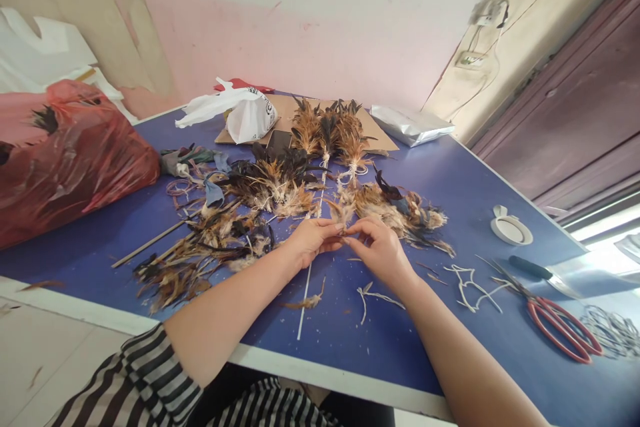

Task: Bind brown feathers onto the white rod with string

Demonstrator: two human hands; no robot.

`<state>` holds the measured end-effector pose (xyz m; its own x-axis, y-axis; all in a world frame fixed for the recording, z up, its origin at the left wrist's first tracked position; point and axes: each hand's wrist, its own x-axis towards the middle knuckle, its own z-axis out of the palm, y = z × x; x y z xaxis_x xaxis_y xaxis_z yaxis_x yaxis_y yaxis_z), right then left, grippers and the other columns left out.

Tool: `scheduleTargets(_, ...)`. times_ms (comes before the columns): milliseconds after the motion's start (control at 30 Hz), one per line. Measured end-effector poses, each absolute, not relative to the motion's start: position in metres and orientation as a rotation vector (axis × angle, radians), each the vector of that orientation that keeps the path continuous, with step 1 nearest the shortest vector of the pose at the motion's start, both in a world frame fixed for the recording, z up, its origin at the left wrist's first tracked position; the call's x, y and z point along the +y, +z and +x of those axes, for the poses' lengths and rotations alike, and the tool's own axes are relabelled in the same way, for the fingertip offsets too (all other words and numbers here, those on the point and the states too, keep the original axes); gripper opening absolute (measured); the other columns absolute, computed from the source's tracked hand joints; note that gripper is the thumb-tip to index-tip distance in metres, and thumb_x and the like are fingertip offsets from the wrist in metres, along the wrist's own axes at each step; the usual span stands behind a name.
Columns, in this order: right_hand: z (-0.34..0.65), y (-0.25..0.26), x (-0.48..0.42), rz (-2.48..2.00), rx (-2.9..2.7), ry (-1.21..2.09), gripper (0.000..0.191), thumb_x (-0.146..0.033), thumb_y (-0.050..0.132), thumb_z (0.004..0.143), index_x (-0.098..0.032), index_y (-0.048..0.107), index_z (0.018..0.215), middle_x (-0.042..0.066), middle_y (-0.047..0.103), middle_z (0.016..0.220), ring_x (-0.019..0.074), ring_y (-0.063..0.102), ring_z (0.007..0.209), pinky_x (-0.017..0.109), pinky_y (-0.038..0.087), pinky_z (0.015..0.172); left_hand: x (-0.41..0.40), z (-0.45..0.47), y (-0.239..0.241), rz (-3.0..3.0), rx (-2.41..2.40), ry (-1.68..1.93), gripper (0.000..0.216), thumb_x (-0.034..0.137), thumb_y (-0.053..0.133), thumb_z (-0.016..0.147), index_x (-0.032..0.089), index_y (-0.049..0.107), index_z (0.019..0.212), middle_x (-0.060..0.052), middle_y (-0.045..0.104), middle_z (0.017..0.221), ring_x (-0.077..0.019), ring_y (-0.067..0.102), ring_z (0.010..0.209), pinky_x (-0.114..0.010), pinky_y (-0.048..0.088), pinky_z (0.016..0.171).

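Observation:
Over the middle of the blue table, my left hand (316, 240) pinches the base of a small brown feather (341, 211), whose fluffy end points up. The fingertips of my right hand (377, 245) close on the same quill end, meeting the left fingertips. Just beyond my hands lie a pile of brown feathers (400, 210) and a darker feather heap (275, 180). More loose feathers (200, 253) spread to the left of my left hand. A thin white stick (305, 307) runs along the table under my hands.
Tied feather bundles (327, 127) lie on cardboard at the back, by a white plastic bag (250, 113) and a silver packet (411, 124). A red bag (75, 160) stands left. Right are red-handled scissors (563, 327), a knife (533, 268), a tape roll (513, 228) and white string (473, 287).

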<state>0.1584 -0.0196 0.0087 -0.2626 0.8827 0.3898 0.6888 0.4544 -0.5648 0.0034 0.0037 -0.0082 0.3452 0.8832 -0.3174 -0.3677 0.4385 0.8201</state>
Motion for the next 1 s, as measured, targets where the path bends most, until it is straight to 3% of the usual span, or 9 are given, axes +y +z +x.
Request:
scheduleTargets(233, 0.155, 0.01, -0.027, -1.374, -2.199, -0.029, 0.014, -0.031, 0.051, 0.079, -0.018, 0.056, 0.073, 0.004, 0.054, 0.079, 0.0136, 0.051, 0.068, 0.024, 0.038, 0.06, 0.0, 0.005, -0.01, 0.657, 0.77, 0.838, 0.021, 0.024, 0.073, 0.059, 0.01, 0.065, 0.072, -0.007, 0.066, 0.072, -0.0098, 0.06, 0.061, -0.022, 0.048, 0.063)
scheduleTargets(400, 0.156, 0.008, -0.026, -1.389, -2.16, -0.036, 0.016, -0.029, 0.049, 0.079, -0.018, 0.053, 0.068, 0.003, 0.053, 0.075, 0.0125, 0.05, 0.065, 0.023, 0.037, 0.059, -0.001, 0.007, -0.012, 0.688, 0.78, 0.817, 0.024, 0.027, 0.074, 0.057, 0.01, 0.065, 0.071, -0.006, 0.065, 0.069, -0.0105, 0.06, 0.062, -0.022, 0.049, 0.064)
scheduleTargets(500, 0.159, 0.008, -0.022, -1.392, -2.074, 0.169, 0.016, -0.033, 0.056, 0.074, -0.018, 0.055, 0.068, 0.003, 0.054, 0.073, 0.0126, 0.05, 0.062, 0.024, 0.038, 0.058, 0.0, 0.007, -0.012, 0.771, 0.818, 0.846, 0.028, 0.029, 0.074, 0.057, 0.009, 0.065, 0.074, -0.007, 0.066, 0.071, -0.011, 0.061, 0.061, -0.022, 0.049, 0.06)
scheduleTargets(700, 0.168, 0.006, -0.011, -1.344, -1.741, 0.956, 0.028, -0.043, 0.06, 0.068, -0.016, 0.061, 0.074, 0.001, 0.058, 0.065, 0.0117, 0.049, 0.058, 0.024, 0.039, 0.055, -0.002, 0.009, -0.008, 1.005, 0.851, 0.869, 0.028, 0.033, 0.069, 0.062, 0.01, 0.066, 0.077, -0.008, 0.066, 0.067, -0.0128, 0.062, 0.06, -0.021, 0.047, 0.055)
scheduleTargets(867, 0.167, 0.007, -0.012, -1.251, -1.567, 1.121, 0.021, -0.037, 0.062, 0.068, -0.016, 0.061, 0.064, -0.002, 0.053, 0.055, 0.0083, 0.044, 0.049, 0.023, 0.036, 0.05, -0.002, 0.008, -0.008, 1.069, 0.821, 0.905, 0.025, 0.032, 0.068, 0.063, 0.01, 0.066, 0.073, -0.006, 0.065, 0.067, -0.0094, 0.059, 0.056, -0.02, 0.047, 0.055)
scheduleTargets(1000, 0.166, 0.013, -0.013, -1.196, -1.525, 1.232, 0.019, -0.033, 0.062, 0.067, -0.015, 0.06, 0.065, -0.001, 0.057, 0.059, 0.0078, 0.045, 0.049, 0.023, 0.037, 0.05, 0.0, 0.006, -0.007, 1.087, 0.806, 0.891, 0.027, 0.034, 0.068, 0.062, 0.01, 0.065, 0.074, -0.005, 0.065, 0.067, -0.009, 0.058, 0.056, -0.02, 0.047, 0.056)
